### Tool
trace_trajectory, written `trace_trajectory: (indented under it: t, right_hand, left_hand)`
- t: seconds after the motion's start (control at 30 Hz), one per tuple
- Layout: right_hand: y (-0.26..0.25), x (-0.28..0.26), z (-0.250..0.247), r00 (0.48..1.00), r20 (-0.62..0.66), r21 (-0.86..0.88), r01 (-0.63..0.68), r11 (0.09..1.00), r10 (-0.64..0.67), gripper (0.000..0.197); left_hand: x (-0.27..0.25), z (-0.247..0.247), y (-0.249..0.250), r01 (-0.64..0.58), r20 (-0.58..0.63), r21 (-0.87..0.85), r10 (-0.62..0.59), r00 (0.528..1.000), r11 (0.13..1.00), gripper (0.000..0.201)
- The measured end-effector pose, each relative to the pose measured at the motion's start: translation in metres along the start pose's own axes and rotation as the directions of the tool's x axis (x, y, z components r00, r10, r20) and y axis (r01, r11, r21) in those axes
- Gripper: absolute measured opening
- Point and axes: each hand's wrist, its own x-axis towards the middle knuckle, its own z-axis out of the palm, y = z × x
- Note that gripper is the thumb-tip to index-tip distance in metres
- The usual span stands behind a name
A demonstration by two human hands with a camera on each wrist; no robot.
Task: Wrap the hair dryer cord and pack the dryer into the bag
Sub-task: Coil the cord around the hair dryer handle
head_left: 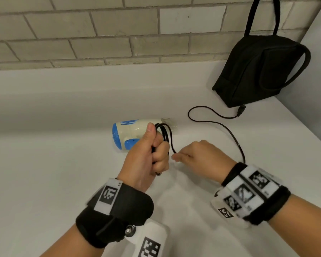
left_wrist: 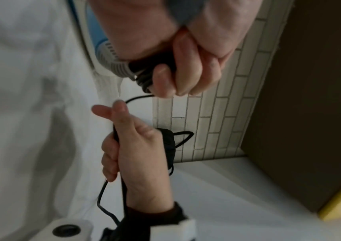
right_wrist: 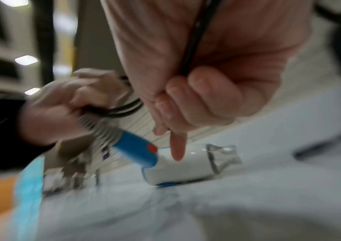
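Gripping the handle of the hair dryer [head_left: 130,131] with our left hand [head_left: 146,156], we keep the fingers curled around it and around the cord [head_left: 230,130] loops already wound there. Our right hand [head_left: 200,158] pinches the cord just beside the left fist, its other fingers curled round it. The dryer body lies on the white counter [head_left: 63,164], and the black bag [head_left: 258,71] stands well apart by the tiled wall [head_left: 100,34], with the plug [head_left: 241,109] near its base.

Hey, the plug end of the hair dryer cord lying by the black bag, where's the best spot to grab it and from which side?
Probably pinch the plug by its stubby body, coming from above. It lies flat on the counter just in front of the bag, so the bag blocks the far side, and the cord trails off leftward.
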Motion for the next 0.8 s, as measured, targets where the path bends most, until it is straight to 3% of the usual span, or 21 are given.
trace_trajectory:
  t: [0.07, 0.17, 0.27, 0.4, 0.53, 0.67, 0.8]
  right_hand:
    - [-0.02, -0.009, 0.005, 0.995, 0.054, -0.264, 0.09, 0.96, -0.078, 0.039]
    - [-0.037, -0.027, 0.008, 0.966, 0.191, -0.323, 0.228, 0.919, -0.172, 0.032]
    - [-0.04, -0.038, 0.005, 0.943, 0.235, -0.325, 0.304, 0.895, -0.235, 0.017]
    - [-0.038, -0.046, -0.001, 0.954, 0.128, -0.377, 0.299, 0.877, -0.27, 0.03]
    - [-0.038, -0.051, -0.02, 0.963, -0.043, -0.351, 0.233, 0.907, -0.264, 0.032]
    - [-0.028, -0.05, -0.035, 0.957, -0.141, -0.246, 0.213, 0.946, -0.253, 0.027]
    - [-0.012, -0.038, -0.041, 0.957, -0.157, -0.105, 0.23, 0.967, -0.245, 0.033]
  left_hand:
    - [0.0, 0.007, 0.0, -0.082, 0.022, 0.146, 0.079, 0.997, 0.986, 0.047]
    - [0.001, 0.011, -0.005, -0.234, 0.089, 0.41, 0.217, 0.972, 0.882, 0.043]
    - [0.001, 0.007, -0.014, -0.289, 0.148, 0.52, 0.249, 0.957, 0.804, 0.035]
    - [0.002, 0.0, -0.024, -0.291, 0.169, 0.606, 0.238, 0.957, 0.74, 0.037]
    - [-0.002, -0.003, -0.027, -0.292, 0.215, 0.683, 0.198, 0.956, 0.67, 0.056]
    - [-0.006, -0.003, -0.025, -0.272, 0.257, 0.67, 0.128, 0.958, 0.69, 0.044]
    - [-0.009, -0.004, -0.023, -0.177, 0.248, 0.584, 0.034, 0.968, 0.792, 0.04]
